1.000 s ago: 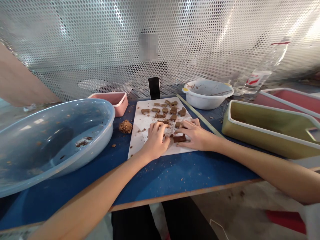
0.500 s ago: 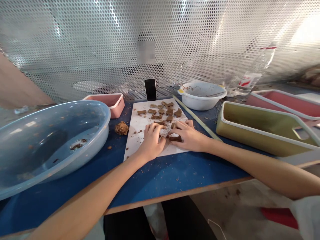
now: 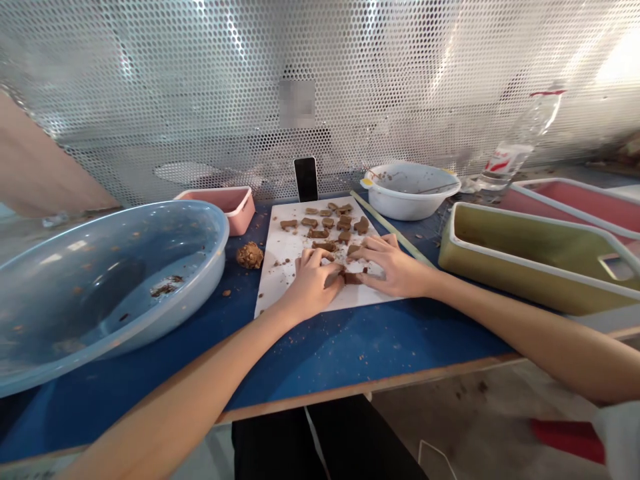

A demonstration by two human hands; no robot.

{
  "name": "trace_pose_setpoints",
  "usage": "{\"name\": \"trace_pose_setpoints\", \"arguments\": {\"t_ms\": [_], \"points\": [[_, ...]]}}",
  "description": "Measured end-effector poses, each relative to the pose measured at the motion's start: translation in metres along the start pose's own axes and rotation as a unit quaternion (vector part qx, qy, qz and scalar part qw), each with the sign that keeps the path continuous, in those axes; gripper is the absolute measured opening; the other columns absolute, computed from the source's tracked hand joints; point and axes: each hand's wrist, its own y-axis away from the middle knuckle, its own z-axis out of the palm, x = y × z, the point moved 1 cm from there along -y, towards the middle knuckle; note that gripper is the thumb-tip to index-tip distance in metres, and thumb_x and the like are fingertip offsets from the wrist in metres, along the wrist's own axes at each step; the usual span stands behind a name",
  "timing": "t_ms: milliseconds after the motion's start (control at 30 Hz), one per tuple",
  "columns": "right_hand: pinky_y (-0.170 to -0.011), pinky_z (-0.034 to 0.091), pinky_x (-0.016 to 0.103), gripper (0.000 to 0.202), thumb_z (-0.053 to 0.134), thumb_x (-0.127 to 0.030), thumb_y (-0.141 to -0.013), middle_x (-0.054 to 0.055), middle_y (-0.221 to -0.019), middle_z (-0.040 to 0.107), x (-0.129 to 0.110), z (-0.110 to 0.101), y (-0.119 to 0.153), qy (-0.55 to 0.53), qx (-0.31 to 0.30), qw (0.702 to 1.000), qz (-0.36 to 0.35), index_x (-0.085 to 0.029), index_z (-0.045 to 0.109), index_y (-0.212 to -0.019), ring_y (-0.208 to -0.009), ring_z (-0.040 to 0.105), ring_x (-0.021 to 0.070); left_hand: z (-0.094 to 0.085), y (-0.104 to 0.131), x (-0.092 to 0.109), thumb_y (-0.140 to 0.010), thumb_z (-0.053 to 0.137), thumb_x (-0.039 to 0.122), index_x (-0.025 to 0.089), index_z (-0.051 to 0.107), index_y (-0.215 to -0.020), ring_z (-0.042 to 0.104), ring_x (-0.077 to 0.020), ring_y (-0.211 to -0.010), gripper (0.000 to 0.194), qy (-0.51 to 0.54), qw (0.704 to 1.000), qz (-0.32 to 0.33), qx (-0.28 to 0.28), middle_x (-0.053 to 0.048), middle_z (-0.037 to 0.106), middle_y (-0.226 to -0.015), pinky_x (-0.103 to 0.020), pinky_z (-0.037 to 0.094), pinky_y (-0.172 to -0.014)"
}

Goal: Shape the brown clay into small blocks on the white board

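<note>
On a white board [image 3: 280,267] lies a short bar of brown clay-like material [image 3: 354,278], with both my hands at it. Thumb and bent fingers of my left hand [image 3: 315,285] close on its left end. My right hand [image 3: 393,268] grips the right end with curled fingers, partly covering it. Just beyond them is another brown clay piece [image 3: 325,246]. Farther up the board sit several small shaped clay pieces [image 3: 343,225] in loose rows, with crumbs around them. A rough brown clay lump [image 3: 249,255] rests left of the board.
A large blue basin [image 3: 200,280] stands at left, with a pink bin [image 3: 243,212] behind. A phone [image 3: 306,179] leans upright at the back. To the right are a pale stick [image 3: 395,228], white basin [image 3: 413,205], olive bin [image 3: 515,267], pink tray [image 3: 565,190] and plastic bottle [image 3: 515,150].
My left hand has shifted right, its thumb now against the clay bar's left end. The right-hand fingers have slid toward the bar's right end, exposing its middle. The view has turned slightly left.
</note>
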Motion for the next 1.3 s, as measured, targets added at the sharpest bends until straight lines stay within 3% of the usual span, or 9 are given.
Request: {"name": "trace_pose_setpoints", "arguments": {"t_ms": [200, 400, 600, 1000, 1200, 1300], "points": [[-0.096, 0.037, 0.049, 0.025, 0.055, -0.031, -0.108, 0.007, -0.104, 0.064, 0.014, -0.010, 0.003, 0.016, 0.062, 0.997, 0.035, -0.025, 0.071, -0.126, -0.103, 0.064, 0.0282, 0.002, -0.001, -0.001, -0.103, 0.078, 0.022, 0.023, 0.079, -0.108, 0.054, -0.0368, -0.135, 0.005, 0.008, 1.000, -0.003, -0.003, -0.011, 0.069, -0.129, -0.055, 0.048, -0.111], [-0.099, 0.038, 0.049, 0.023, 0.058, -0.029, -0.108, 0.008, -0.107, 0.066, 0.019, -0.012, 0.003, 0.007, 0.035, 0.999, 0.000, -0.027, 0.077, -0.120, -0.110, 0.066, 0.0284, -0.001, -0.004, 0.000, -0.103, 0.078, 0.020, 0.023, 0.075, -0.107, 0.060, -0.0356, -0.131, 0.005, 0.042, 0.999, -0.031, -0.008, -0.008, 0.076, -0.116, -0.054, 0.049, -0.109], [-0.099, 0.038, 0.049, 0.022, 0.065, -0.037, -0.106, 0.009, -0.110, 0.067, 0.022, -0.013, 0.003, 0.016, 0.003, 1.000, 0.000, -0.026, 0.081, -0.117, -0.110, 0.066, 0.0293, -0.008, -0.006, 0.003, -0.103, 0.075, 0.018, 0.022, 0.070, -0.128, 0.067, -0.0329, -0.123, 0.026, 0.052, 0.997, -0.054, 0.014, -0.008, 0.075, -0.110, -0.051, 0.052, -0.107], [-0.097, 0.037, 0.044, 0.019, 0.068, -0.035, -0.106, 0.007, -0.108, 0.076, 0.034, -0.002, 0.004, -0.009, -0.039, 0.999, -0.009, -0.026, 0.084, -0.104, -0.105, 0.071, 0.0261, -0.006, -0.005, 0.000, -0.103, 0.072, 0.017, 0.025, 0.069, -0.128, 0.066, -0.0336, -0.122, 0.027, 0.053, 0.997, -0.049, 0.017, -0.007, 0.074, -0.106, -0.052, 0.053, -0.105], [-0.101, 0.037, 0.047, 0.026, 0.067, -0.045, -0.107, 0.009, -0.111, 0.073, 0.032, -0.012, 0.006, -0.011, -0.039, 0.999, 0.002, -0.027, 0.083, -0.115, -0.110, 0.069, 0.0292, -0.008, -0.004, 0.001, -0.104, 0.070, 0.019, 0.023, 0.068, -0.128, 0.066, -0.0339, -0.121, 0.025, 0.053, 0.997, -0.055, 0.010, -0.007, 0.072, -0.102, -0.052, 0.053, -0.105], [-0.103, 0.037, 0.048, 0.025, 0.065, -0.043, -0.107, 0.009, -0.112, 0.072, 0.033, -0.012, 0.006, -0.014, -0.033, 0.999, -0.002, -0.028, 0.083, -0.117, -0.111, 0.069, 0.0292, -0.008, -0.004, 0.001, -0.103, 0.071, 0.018, 0.023, 0.068, -0.130, 0.066, -0.0339, -0.121, 0.027, 0.056, 0.997, -0.055, 0.012, -0.007, 0.072, -0.102, -0.052, 0.053, -0.105]]}}
